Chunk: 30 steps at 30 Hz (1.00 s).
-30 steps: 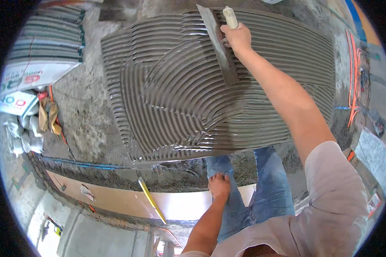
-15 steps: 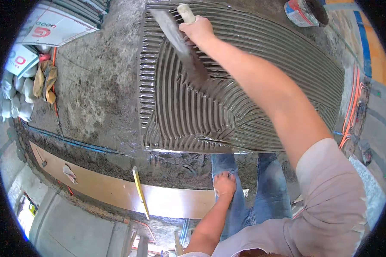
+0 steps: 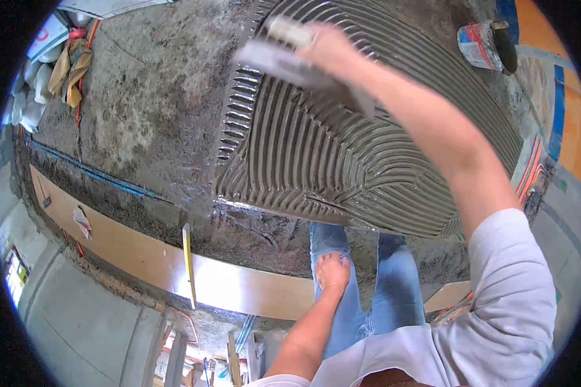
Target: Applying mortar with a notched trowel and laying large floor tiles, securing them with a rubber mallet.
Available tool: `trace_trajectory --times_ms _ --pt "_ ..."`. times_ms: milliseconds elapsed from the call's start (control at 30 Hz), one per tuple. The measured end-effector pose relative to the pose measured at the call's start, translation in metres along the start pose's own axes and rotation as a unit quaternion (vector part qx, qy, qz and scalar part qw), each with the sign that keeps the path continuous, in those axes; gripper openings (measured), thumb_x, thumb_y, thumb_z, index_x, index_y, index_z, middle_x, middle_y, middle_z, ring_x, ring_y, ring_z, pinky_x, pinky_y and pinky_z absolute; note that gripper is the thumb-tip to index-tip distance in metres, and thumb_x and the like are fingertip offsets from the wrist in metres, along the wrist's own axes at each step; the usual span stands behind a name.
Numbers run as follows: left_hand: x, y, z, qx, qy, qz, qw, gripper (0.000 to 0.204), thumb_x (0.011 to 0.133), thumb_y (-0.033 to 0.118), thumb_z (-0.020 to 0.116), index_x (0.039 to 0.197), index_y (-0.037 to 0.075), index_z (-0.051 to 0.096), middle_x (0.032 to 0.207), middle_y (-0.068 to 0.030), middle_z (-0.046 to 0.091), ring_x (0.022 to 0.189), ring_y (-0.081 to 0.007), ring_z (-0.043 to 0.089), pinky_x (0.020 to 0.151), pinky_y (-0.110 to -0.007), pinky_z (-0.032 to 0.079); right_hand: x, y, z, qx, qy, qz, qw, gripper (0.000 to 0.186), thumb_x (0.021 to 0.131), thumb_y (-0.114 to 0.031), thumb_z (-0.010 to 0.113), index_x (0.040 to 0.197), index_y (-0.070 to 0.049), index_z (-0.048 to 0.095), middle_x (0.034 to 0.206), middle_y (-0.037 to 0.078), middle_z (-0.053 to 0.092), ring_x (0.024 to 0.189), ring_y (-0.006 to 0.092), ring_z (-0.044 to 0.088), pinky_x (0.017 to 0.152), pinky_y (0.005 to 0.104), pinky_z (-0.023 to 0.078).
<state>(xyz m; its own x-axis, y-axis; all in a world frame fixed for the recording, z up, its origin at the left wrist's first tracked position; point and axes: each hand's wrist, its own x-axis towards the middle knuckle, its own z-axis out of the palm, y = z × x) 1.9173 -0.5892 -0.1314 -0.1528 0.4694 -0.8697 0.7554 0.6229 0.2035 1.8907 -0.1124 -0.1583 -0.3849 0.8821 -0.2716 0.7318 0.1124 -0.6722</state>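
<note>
My right hand [image 3: 332,48] is wrapped round the pale handle of a notched trowel [image 3: 284,63], blurred by motion. Its long metal blade is tilted over the far left part of a bed of grey mortar [image 3: 297,138]. Combed ridges run through the mortar, some straight, some curving, with short crosswise ones along the left edge. The arm hides part of the bed on the right. On the left knee of my blue jeans [image 3: 339,316] rests my left hand [image 3: 332,271], fingers apart and holding nothing.
A bucket [image 3: 481,48] stands at the far right near orange tubes [image 3: 529,171]. Across the lower left lies a long wooden board [image 3: 135,258], with a yellow level-like bar [image 3: 188,264] across it. Rough concrete [image 3: 142,97] and filled bags [image 3: 42,84] are on the left.
My right hand has swept the trowel a little nearer and right, and the blade now lies more crosswise. The view has shifted slightly. My left hand stays on the knee.
</note>
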Motion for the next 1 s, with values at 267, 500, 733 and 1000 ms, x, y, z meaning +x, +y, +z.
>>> trace_trajectory --times_ms 267,500,733,1000 --pt "0.005 0.008 0.003 -0.005 -0.019 -0.015 1.000 0.027 0.081 0.031 0.054 0.097 0.011 0.065 0.103 -0.0071 0.063 0.105 -0.0271 0.050 0.090 -0.041 0.039 -0.079 -0.029 0.004 -0.012 -0.232 -0.008 0.973 0.033 0.081 -0.031 0.064 0.099 -0.003 0.059 0.089 0.016 0.063 0.077 0.0199 0.062 0.071 0.0326 0.055" --pt "-0.001 0.001 0.006 -0.031 -0.009 -0.020 0.999 0.027 0.081 0.031 0.056 0.097 0.011 0.065 0.105 -0.0062 0.062 0.108 -0.0261 0.049 0.092 -0.040 0.037 0.062 0.033 -0.063 -0.068 0.065 0.006 0.996 0.049 0.067 -0.030 0.067 0.107 -0.002 0.062 0.092 0.015 0.067 0.080 0.0186 0.064 0.073 0.0321 0.052" --pt "-0.001 -0.003 -0.005 -0.031 -0.043 -0.042 0.998 0.027 0.080 0.031 0.058 0.096 0.010 0.064 0.106 -0.0073 0.062 0.107 -0.0258 0.049 0.092 -0.040 0.037 0.076 0.021 -0.059 0.113 -0.009 0.004 0.994 0.031 0.067 -0.017 0.068 0.096 -0.007 0.065 0.082 0.013 0.067 0.078 0.0189 0.064 0.069 0.0327 0.050" --pt "-0.006 -0.006 0.010 -0.035 -0.012 -0.022 0.999 0.027 0.080 0.029 0.056 0.098 0.011 0.063 0.108 -0.0071 0.061 0.108 -0.0260 0.049 0.092 -0.042 0.038 -0.093 -0.035 0.058 -0.010 -0.087 -0.011 0.996 0.043 0.073 -0.020 0.065 0.112 -0.005 0.060 0.091 0.015 0.067 0.084 0.0223 0.066 0.077 0.0334 0.054"
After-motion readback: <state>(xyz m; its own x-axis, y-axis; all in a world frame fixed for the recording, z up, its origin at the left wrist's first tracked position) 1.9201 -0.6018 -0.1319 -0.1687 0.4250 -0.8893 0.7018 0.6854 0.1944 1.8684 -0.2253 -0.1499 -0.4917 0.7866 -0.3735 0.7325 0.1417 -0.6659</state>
